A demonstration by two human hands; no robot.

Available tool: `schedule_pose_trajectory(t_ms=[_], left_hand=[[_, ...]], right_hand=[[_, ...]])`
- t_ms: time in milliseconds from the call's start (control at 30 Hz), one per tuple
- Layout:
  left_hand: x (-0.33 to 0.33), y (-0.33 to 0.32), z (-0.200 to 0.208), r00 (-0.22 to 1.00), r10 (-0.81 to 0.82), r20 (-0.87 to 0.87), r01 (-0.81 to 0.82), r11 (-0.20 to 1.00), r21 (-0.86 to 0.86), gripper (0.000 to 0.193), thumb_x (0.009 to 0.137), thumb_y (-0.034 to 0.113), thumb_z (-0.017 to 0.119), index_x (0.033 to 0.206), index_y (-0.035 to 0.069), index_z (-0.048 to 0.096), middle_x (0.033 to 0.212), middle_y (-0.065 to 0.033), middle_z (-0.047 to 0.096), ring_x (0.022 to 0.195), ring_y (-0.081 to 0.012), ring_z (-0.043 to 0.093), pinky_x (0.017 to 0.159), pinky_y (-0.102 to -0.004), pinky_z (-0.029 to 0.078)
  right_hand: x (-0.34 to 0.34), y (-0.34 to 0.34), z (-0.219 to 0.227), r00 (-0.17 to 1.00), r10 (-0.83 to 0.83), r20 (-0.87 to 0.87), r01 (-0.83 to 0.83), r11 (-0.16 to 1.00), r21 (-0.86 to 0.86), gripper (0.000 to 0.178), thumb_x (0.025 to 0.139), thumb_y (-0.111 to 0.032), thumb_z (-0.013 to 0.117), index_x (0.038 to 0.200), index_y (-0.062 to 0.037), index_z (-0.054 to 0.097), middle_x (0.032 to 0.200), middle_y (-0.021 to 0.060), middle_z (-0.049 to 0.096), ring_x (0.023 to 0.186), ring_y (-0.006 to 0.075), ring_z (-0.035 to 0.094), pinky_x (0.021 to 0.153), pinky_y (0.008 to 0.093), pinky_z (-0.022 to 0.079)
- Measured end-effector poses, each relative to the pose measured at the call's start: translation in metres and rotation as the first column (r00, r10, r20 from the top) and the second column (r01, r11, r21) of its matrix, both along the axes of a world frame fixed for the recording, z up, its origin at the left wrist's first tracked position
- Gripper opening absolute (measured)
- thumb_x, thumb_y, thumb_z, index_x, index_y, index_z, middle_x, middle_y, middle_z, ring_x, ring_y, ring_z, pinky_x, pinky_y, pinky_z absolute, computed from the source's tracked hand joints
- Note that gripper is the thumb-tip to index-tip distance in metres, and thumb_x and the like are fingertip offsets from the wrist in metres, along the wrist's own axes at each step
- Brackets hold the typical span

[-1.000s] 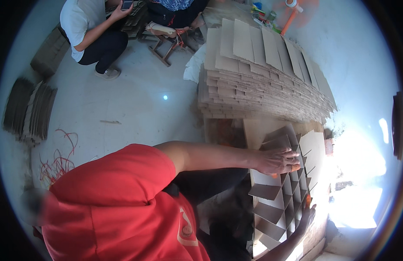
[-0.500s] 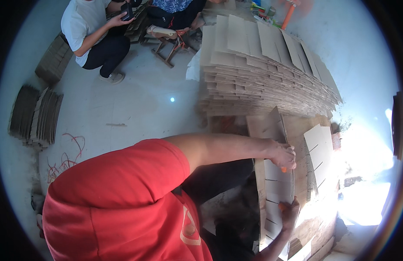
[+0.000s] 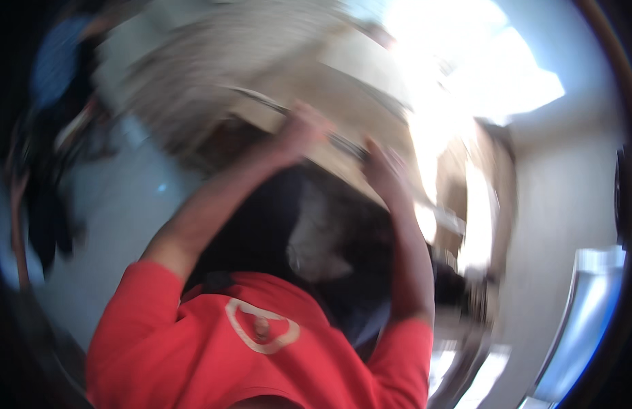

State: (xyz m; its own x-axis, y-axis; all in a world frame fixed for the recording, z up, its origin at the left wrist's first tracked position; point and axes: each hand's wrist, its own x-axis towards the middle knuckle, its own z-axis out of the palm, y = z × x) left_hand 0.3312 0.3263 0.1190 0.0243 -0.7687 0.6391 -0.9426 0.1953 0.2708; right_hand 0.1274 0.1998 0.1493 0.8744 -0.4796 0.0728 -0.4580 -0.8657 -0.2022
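Observation:
Strong motion blur covers the view. A thin cardboard piece (image 3: 344, 145) stands edge-on between my hands, its dark long edge running from upper left to lower right. My left hand (image 3: 304, 131) is closed on its upper-left part. Lower and to the right, my right hand (image 3: 387, 169) grips its other end, with the fingers smeared. Beneath both hands lies a brown work surface (image 3: 309, 85). Whether the piece is one sheet or several together, I cannot tell.
A large pile of cardboard sheets (image 3: 193, 68) rises at the upper left. A pale sheet (image 3: 367, 65) lies beyond my hands. Bright light floods the upper right beside a wall (image 3: 554, 184). Blurred people, one in dark trousers (image 3: 47, 218), are at the far left.
My view has swung to the right, so the pile and the other people now appear farther left. Both hands stay on the cardboard, and my right forearm now shows fully.

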Motion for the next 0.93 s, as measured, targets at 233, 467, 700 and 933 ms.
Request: schedule_pose_trajectory(t_ms=[233, 467, 700, 933], left_hand=[[-0.063, 0.037, 0.088, 0.996, 0.039, 0.085, -0.020, 0.977, -0.210, 0.050, 0.068, -0.002, 0.075, 0.116, 0.002, 0.063, 0.108, -0.0125, 0.066, 0.099, -0.0268, 0.062, 0.084, -0.0373, 0.046], [-0.114, 0.017, 0.083, 0.947, -0.318, 0.048, 0.314, 0.882, -0.352, 0.056, 0.074, 0.008, 0.077, 0.126, 0.001, 0.057, 0.125, -0.0111, 0.061, 0.114, -0.0284, 0.057, 0.095, -0.0375, 0.047], [-0.131, 0.004, 0.061, 0.929, -0.367, -0.033, 0.344, 0.895, -0.283, 0.049, 0.075, 0.004, 0.076, 0.121, -0.002, 0.060, 0.118, -0.0120, 0.065, 0.108, -0.0292, 0.061, 0.093, -0.0376, 0.049], [-0.150, -0.007, 0.050, 0.879, -0.475, -0.047, 0.460, 0.869, -0.180, 0.048, 0.075, 0.000, 0.075, 0.121, 0.002, 0.061, 0.117, -0.0134, 0.065, 0.106, -0.0289, 0.062, 0.090, -0.0364, 0.050]], right_hand=[[-0.040, 0.092, 0.108, 0.990, -0.133, 0.039, 0.134, 0.847, -0.515, 0.041, 0.086, -0.009, 0.051, 0.124, 0.0074, 0.052, 0.104, 0.0293, 0.065, 0.104, 0.0445, 0.061, 0.089, 0.0613, 0.045], [-0.231, 0.156, 0.140, 0.649, -0.756, 0.082, 0.598, 0.440, -0.670, 0.046, 0.084, 0.002, 0.048, 0.129, -0.0038, 0.051, 0.115, 0.0225, 0.055, 0.113, 0.0371, 0.053, 0.097, 0.0565, 0.040], [-0.380, 0.305, 0.103, -0.010, -1.000, 0.014, 0.798, -0.016, -0.602, 0.051, 0.090, -0.002, 0.038, 0.139, -0.0119, 0.046, 0.138, 0.0192, 0.049, 0.131, 0.0366, 0.043, 0.111, 0.0497, 0.028], [-0.474, 0.352, 0.032, -0.165, -0.982, 0.095, 0.783, -0.189, -0.592, 0.044, 0.089, 0.001, 0.046, 0.132, -0.0078, 0.052, 0.129, 0.0180, 0.056, 0.118, 0.0303, 0.055, 0.096, 0.0448, 0.042]])
